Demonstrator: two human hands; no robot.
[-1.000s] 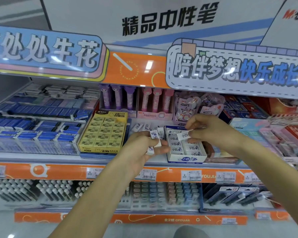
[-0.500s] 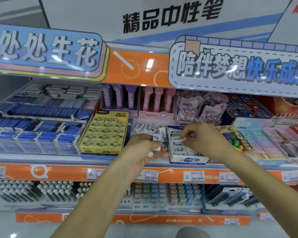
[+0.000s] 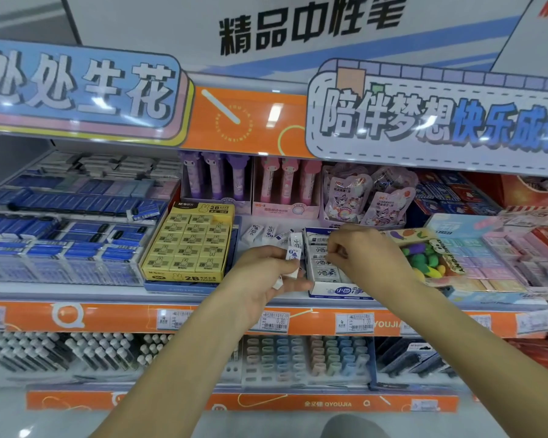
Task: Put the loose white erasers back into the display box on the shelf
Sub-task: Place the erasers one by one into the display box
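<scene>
The white and blue display box (image 3: 340, 292) stands at the front of the middle shelf, with rows of white erasers (image 3: 325, 275) inside. My left hand (image 3: 263, 279) hovers just left of the box and grips several white erasers (image 3: 293, 254) that stick out between its fingers. My right hand (image 3: 366, 251) reaches over the box with its fingertips pinched down on an eraser in the upper rows. More loose white erasers (image 3: 260, 233) lie on the shelf behind my left hand.
A yellow 2B eraser box (image 3: 187, 248) sits left of the display box. Right of it is a tray of colourful fruit erasers (image 3: 424, 257). Pink and purple pen displays (image 3: 282, 191) stand behind. An orange price rail (image 3: 108, 317) runs along the shelf edge.
My right hand has come down and left from above the box onto its upper rows with the eraser. My left hand has stayed beside the box with its erasers.
</scene>
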